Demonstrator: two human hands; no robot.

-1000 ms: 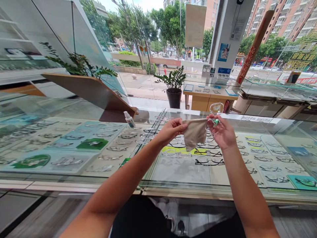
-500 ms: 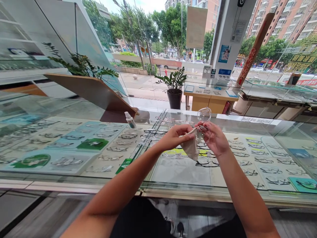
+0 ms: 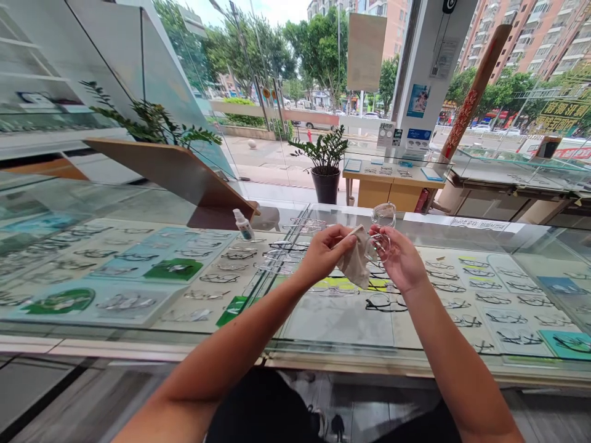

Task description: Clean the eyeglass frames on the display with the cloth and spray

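In the head view my left hand (image 3: 326,251) is closed, pinching a pale beige cloth (image 3: 354,264) that hangs down from the thumb and fingers. My right hand (image 3: 402,257) is closed on a pair of clear-framed glasses (image 3: 385,214). One lens rim stands up above the fingers, and the other sits lower, between the two hands. The cloth is just left of the lower lens; whether they touch I cannot tell. Both hands are over a glass display counter (image 3: 339,320). A small white spray bottle (image 3: 242,225) stands on the glass, left of my left hand.
Rows of glasses (image 3: 489,299) lie inside the counter under the glass. A slanted brown board (image 3: 175,172) rises at the back left. Beyond the counter are a potted plant (image 3: 325,166), a small wooden display table (image 3: 392,184) and a large window.
My hands have come slightly apart. The cloth has drawn back from the glasses, leaving the lower lens more visible. The upper rim has tilted a little and shifted right.
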